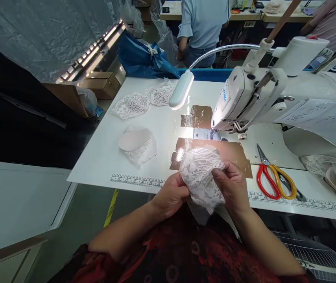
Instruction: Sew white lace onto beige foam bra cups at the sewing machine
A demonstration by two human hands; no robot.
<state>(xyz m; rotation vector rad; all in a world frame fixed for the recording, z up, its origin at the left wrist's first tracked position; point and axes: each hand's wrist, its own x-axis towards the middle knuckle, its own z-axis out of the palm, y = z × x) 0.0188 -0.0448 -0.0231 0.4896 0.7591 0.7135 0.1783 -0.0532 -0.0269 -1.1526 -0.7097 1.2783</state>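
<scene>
Two bare hands at lower centre, forearms rising from the bottom edge and converging. Left hand (172, 196) pinches the left side of a white lace piece (202, 177); right hand (234, 184) grips its upper right side, thumb on top. Piece is held at the near edge of the desk (97, 157), covering part of a brown tape patch (229, 151). Right of the hands: scissors (274, 181) with red and yellow handles, lying over a printed ruler strip. Centre left: lace-edged cup (138, 145), two lace pieces (144, 101) beyond. Sewing machine (244, 98) fills the upper right; lamp (182, 89) overhangs the desk at upper centre. Upper left: open carton (64, 98) beside clear plastic, closed carton (101, 84), tied blue bag (144, 55), contents hidden. Top centre: seated person in light blue (206, 27).
</scene>
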